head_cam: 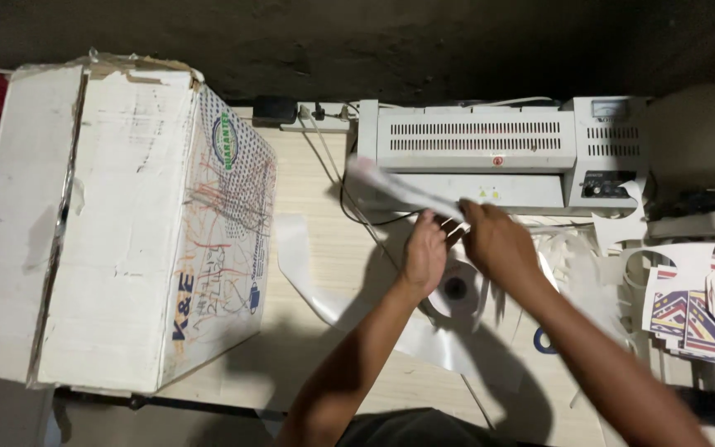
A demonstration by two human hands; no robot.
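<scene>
Head view: one look down over the counter (316, 248).
Left hand (425, 252): fingers closed on the near end of a thin white sheet (395, 189).
Right hand (494, 240): pinching the same sheet just beside the left.
Sheet: blurred, tilted up to the left, in front of the laminator (498, 153).
Step, as I judge it: handling the sheet ahead of feeding.
Next move calls for: a flat, square edge at the slot.
Nearby: tape roll (457, 288) under the hands; big cardboard box (117, 223) left; printed cut-outs (697, 314) right.
</scene>
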